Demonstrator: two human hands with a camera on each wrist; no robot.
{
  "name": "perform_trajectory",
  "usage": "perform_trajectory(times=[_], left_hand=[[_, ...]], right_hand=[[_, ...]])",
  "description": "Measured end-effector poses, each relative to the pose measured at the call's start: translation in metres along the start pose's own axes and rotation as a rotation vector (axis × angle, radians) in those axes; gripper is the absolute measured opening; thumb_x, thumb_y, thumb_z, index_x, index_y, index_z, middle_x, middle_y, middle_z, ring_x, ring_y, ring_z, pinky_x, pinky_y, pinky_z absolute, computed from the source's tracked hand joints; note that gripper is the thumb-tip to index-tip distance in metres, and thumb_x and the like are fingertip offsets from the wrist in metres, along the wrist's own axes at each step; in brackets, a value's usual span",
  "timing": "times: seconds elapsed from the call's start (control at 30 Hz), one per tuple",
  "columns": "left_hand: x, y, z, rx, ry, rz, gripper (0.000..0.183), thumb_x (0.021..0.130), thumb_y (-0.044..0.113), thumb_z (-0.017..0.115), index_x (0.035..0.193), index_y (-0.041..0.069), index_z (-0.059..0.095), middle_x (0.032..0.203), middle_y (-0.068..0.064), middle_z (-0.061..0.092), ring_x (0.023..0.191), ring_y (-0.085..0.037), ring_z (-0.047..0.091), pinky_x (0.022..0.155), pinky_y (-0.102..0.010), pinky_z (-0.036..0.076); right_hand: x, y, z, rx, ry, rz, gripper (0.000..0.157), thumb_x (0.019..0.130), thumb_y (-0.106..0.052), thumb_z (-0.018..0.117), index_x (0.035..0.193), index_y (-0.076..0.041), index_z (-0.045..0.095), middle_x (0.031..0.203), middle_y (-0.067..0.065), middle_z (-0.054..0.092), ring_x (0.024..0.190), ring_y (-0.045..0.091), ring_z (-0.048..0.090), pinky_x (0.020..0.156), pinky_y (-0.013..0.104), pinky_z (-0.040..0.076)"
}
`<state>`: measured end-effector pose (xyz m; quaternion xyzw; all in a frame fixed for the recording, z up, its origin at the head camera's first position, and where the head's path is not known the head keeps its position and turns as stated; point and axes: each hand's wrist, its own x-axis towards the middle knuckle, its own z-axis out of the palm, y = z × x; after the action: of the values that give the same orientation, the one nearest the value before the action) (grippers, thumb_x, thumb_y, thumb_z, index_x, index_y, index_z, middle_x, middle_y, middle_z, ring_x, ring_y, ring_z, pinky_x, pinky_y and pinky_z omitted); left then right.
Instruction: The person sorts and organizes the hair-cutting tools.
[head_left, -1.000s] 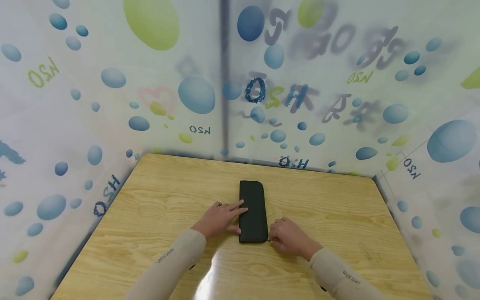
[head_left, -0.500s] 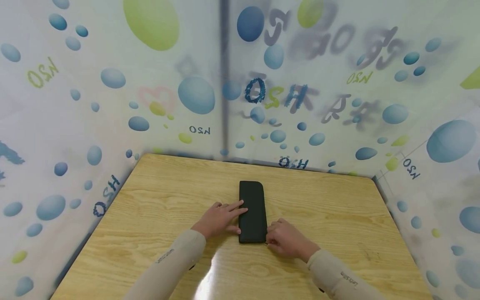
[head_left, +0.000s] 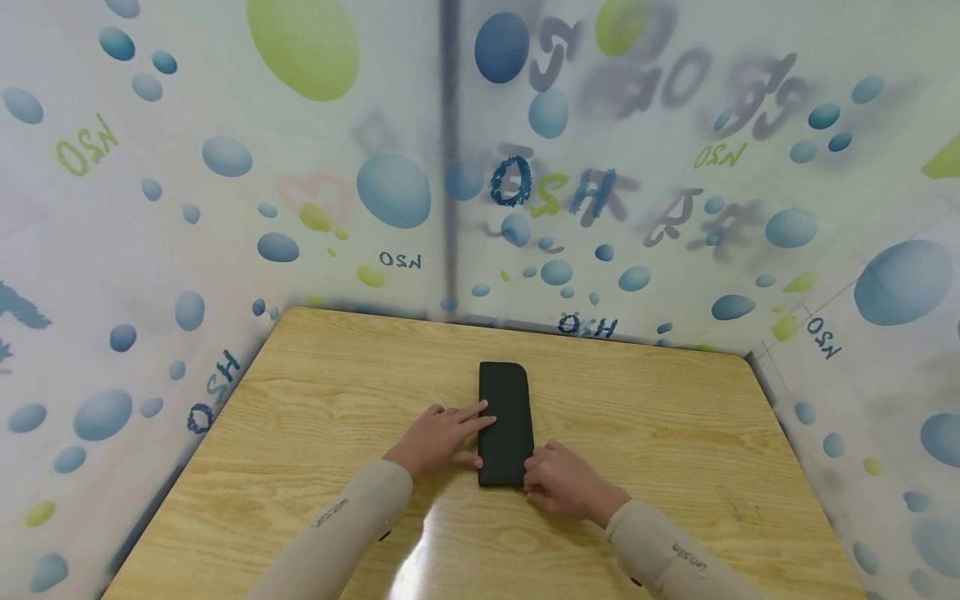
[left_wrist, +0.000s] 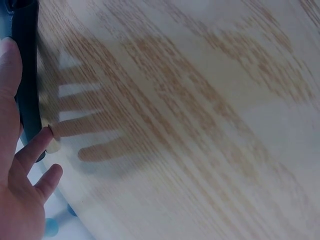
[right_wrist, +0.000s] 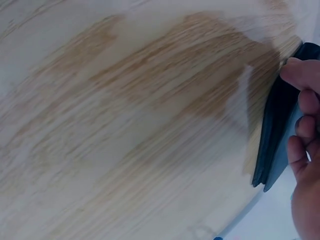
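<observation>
A long black zippered case point(head_left: 504, 437) lies flat on the table, its far right corner rounded. My left hand point(head_left: 437, 437) rests along its left edge, two straight fingertips on top and the thumb at the side. At the near right corner my right hand point(head_left: 564, 482) has curled fingers and pinches the zipper pull, which those fingers hide. In the left wrist view, spread fingers touch the dark side of the case point(left_wrist: 29, 75). In the right wrist view, thumb and fingertips meet at one end of the case point(right_wrist: 281, 110), where two layers show along the edge.
The wooden table point(head_left: 360, 358) has a bright reflection near its front. Printed wall panels point(head_left: 315, 150) with blue and green bubbles enclose its back and sides. Beige sleeves point(head_left: 337, 517) cover both forearms.
My right hand has slid left round the case's near right corner, now covering it. The left hand and the case have stayed in place.
</observation>
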<state>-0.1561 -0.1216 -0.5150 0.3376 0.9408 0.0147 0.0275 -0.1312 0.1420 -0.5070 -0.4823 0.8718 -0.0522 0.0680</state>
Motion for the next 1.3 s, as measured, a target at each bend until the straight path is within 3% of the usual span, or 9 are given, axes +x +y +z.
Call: perform_trajectory(times=[0.47, 0.67, 1.3], left_hand=[[0.0, 0.002, 0.007, -0.039, 0.014, -0.012, 0.073, 0.087, 0.066, 0.049, 0.151, 0.032, 0.035, 0.16, 0.005, 0.03, 0.128, -0.02, 0.055, 0.102, -0.048, 0.046], [-0.001, 0.003, 0.008, -0.039, 0.017, -0.014, 0.073, 0.088, 0.066, 0.047, 0.151, 0.033, 0.035, 0.16, 0.005, 0.03, 0.129, -0.019, 0.055, 0.102, -0.048, 0.045], [0.001, -0.001, 0.012, -0.019, 0.051, -0.004, 0.073, 0.088, 0.067, 0.047, 0.152, 0.034, 0.034, 0.161, 0.005, 0.029, 0.129, -0.021, 0.055, 0.1, -0.05, 0.047]], right_hand=[[0.009, -0.011, 0.003, -0.062, -0.022, -0.002, 0.013, 0.088, -0.031, 0.071, 0.076, -0.025, 0.072, 0.073, -0.015, 0.058, 0.07, 0.004, 0.048, 0.067, 0.021, 0.034], [0.012, -0.012, 0.007, -0.054, -0.03, 0.0, 0.014, 0.088, -0.031, 0.07, 0.075, -0.025, 0.071, 0.073, -0.015, 0.057, 0.07, 0.003, 0.048, 0.072, 0.023, 0.038], [0.029, -0.026, 0.007, -0.057, 0.016, -0.018, 0.011, 0.088, -0.031, 0.069, 0.079, -0.026, 0.072, 0.075, -0.015, 0.06, 0.074, 0.005, 0.051, 0.071, 0.022, 0.035]])
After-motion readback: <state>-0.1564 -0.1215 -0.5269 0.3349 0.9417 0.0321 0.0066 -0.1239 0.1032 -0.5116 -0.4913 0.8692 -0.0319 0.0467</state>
